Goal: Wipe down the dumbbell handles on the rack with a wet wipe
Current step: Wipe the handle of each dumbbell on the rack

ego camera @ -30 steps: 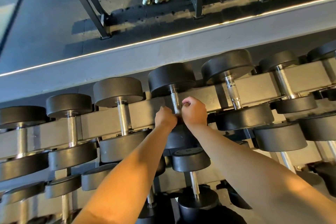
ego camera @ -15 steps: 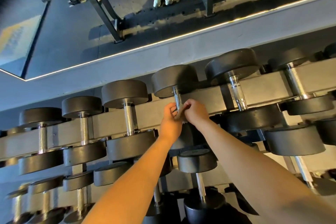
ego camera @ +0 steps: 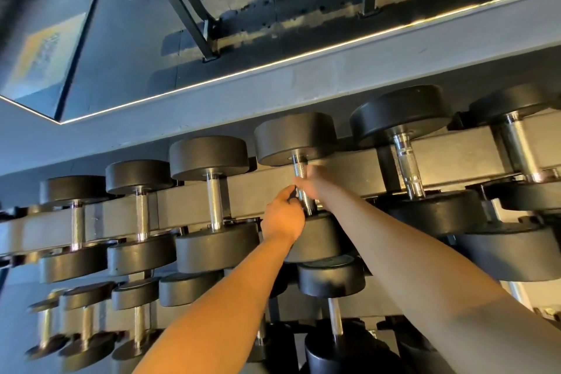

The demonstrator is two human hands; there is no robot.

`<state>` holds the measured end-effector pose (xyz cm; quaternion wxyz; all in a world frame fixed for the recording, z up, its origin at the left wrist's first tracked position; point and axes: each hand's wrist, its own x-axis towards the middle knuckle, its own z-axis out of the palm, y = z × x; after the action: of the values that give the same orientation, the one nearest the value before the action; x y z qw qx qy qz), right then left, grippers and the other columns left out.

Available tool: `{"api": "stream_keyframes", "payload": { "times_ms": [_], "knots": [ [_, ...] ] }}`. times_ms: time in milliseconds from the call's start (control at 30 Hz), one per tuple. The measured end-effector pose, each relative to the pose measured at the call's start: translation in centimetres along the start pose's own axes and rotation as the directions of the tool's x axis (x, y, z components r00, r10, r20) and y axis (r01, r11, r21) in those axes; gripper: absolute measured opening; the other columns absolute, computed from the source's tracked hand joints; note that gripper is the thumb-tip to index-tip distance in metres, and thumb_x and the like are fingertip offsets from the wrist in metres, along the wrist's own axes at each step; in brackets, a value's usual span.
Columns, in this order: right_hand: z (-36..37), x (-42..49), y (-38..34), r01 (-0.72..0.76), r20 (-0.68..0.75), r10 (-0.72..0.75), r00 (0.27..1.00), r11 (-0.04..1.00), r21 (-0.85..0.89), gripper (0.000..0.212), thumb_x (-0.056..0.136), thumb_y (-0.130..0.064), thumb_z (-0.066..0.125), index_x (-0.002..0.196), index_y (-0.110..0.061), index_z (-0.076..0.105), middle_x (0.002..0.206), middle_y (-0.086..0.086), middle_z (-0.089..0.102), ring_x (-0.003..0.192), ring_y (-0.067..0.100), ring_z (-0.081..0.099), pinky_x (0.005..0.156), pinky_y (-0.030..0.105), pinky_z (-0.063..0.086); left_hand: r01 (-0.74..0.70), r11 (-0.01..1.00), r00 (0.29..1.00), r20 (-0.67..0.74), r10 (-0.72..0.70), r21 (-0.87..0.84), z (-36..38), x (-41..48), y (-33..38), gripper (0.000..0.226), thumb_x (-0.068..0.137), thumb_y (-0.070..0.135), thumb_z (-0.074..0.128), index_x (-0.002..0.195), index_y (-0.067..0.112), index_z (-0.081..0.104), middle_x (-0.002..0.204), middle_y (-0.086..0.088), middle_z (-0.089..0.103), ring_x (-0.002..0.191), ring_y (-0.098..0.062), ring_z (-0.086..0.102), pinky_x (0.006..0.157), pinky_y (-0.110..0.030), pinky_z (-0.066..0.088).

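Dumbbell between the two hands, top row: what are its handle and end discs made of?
Silver cylindrical handle: looks like chromed or polished steel. It shows bright mirror glints and a fine knurled crosshatch on the grip.
Matte black round end discs: probably a rubber or urethane coating, judging by the dull even sheen and softly rounded edges. Whatever is underneath is hidden.

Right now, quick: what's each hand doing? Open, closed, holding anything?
Left hand: closed on the dumbbell handle, low down.
Right hand: against the same handle, motion-blurred; grip cannot be told.

bare left hand point(ego camera: 282, 217), bare right hand point(ego camera: 312, 181)
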<state>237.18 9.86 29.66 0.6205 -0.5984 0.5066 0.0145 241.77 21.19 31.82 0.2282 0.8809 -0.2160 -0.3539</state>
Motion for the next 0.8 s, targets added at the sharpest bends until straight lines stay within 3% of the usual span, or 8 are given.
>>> {"api": "stream_keyframes", "payload": {
  "times_ms": [67, 133, 267, 333, 400, 467, 600, 800],
  "knots": [
    [0.4, -0.2, 1.2, -0.105, 0.165, 0.095, 0.982, 0.993, 0.054, 0.053, 0.1, -0.029, 0.059, 0.147, -0.011, 0.039, 0.138, 0.012, 0.053, 0.117, 0.023, 0.055, 0.098, 0.036, 0.045, 0.017, 1.0, 1.0, -0.015, -0.017, 0.0, 0.0, 0.1, 0.0, 0.041, 0.095, 0.035, 0.038, 0.127, 0.044, 0.063, 0.11, 0.002, 0.071, 0.094, -0.023, 0.065, 0.087, -0.041, 0.055],
    [0.2, 0.0, 1.8, -0.096, 0.213, 0.106, 0.971, 0.994, -0.06, 0.058, 0.098, -0.03, 0.062, 0.148, -0.011, 0.039, 0.139, 0.013, 0.053, 0.12, 0.024, 0.055, 0.102, 0.038, 0.043, 0.054, 0.998, 0.998, -0.03, -0.054, -0.01, 0.0, 0.0, 0.1, 0.038, 0.097, 0.036, 0.039, 0.121, 0.04, 0.068, 0.112, 0.001, 0.07, 0.098, -0.024, 0.064, 0.094, -0.044, 0.053],
    [-0.3, -0.2, 2.3, -0.062, 0.206, 0.104, 0.973, 0.978, -0.2, 0.038, 0.093, -0.026, 0.064, 0.128, -0.01, 0.059, 0.115, 0.009, 0.063, 0.102, 0.021, 0.059, 0.097, 0.038, 0.048, 0.061, 0.998, 0.998, -0.027, -0.061, -0.011, 0.0, 0.0, -0.1, 0.037, 0.101, 0.035, 0.039, 0.128, 0.041, 0.064, 0.122, 0.004, 0.067, 0.104, -0.022, 0.063, 0.098, -0.043, 0.052],
    [-1.0, -0.8, 2.4, -0.105, 0.169, 0.113, 0.979, 0.993, -0.054, 0.025, 0.096, -0.03, 0.058, 0.113, -0.013, 0.062, 0.104, 0.007, 0.062, 0.094, 0.021, 0.058, 0.085, 0.035, 0.047, 0.053, 0.999, 0.998, -0.033, -0.053, -0.01, 0.0, 0.2, -0.2, 0.037, 0.102, 0.035, 0.037, 0.127, 0.042, 0.064, 0.121, 0.004, 0.068, 0.102, -0.021, 0.063, 0.097, -0.044, 0.052],
    [-1.6, -1.1, 2.4, -0.18, 0.101, 0.16, 0.982, 0.956, 0.233, 0.023, 0.099, -0.034, 0.048, 0.098, -0.016, 0.062, 0.095, 0.008, 0.062, 0.085, 0.022, 0.058, 0.081, 0.036, 0.048, 0.049, 0.999, 0.998, -0.034, -0.049, -0.009, 0.1, 0.3, -0.3, 0.038, 0.102, 0.035, 0.035, 0.126, 0.043, 0.064, 0.119, 0.004, 0.07, 0.1, -0.021, 0.064, 0.095, -0.043, 0.053],
    [-1.8, -1.1, 1.9, -0.156, 0.001, 0.166, 0.986, 0.923, 0.351, 0.023, 0.102, -0.027, 0.045, 0.103, -0.016, 0.066, 0.102, 0.01, 0.065, 0.085, 0.021, 0.059, 0.081, 0.035, 0.05, 0.047, 0.999, 0.998, -0.032, -0.048, -0.024, 0.2, 0.3, -0.4, 0.037, 0.103, 0.035, 0.035, 0.125, 0.042, 0.065, 0.118, 0.005, 0.07, 0.099, -0.02, 0.064, 0.095, -0.042, 0.053],
    [-0.8, -0.8, 1.4, -0.019, -0.055, 0.026, 0.998, 0.992, 0.127, 0.04, 0.101, -0.019, 0.054, 0.141, -0.021, 0.053, 0.125, 0.004, 0.062, 0.09, 0.011, 0.056, 0.061, 0.02, 0.042, 0.05, 0.998, 0.997, -0.051, -0.052, -0.042, 0.3, 0.2, -0.5, 0.036, 0.101, 0.036, 0.036, 0.121, 0.046, 0.065, 0.117, 0.009, 0.071, 0.1, -0.019, 0.064, 0.097, -0.041, 0.051],
    [-0.2, -0.9, 2.3, 0.008, -0.062, -0.034, 0.998, 0.927, -0.375, 0.037, 0.092, -0.028, 0.07, 0.124, -0.009, 0.062, 0.119, 0.01, 0.066, 0.106, 0.024, 0.065, 0.076, 0.027, 0.045, 0.029, 0.998, 0.994, -0.101, -0.035, -0.062, 0.4, 0.2, -0.3, 0.037, 0.1, 0.032, 0.037, 0.116, 0.043, 0.069, 0.113, 0.01, 0.07, 0.099, -0.018, 0.061, 0.094, -0.037, 0.05]
  ]
}}
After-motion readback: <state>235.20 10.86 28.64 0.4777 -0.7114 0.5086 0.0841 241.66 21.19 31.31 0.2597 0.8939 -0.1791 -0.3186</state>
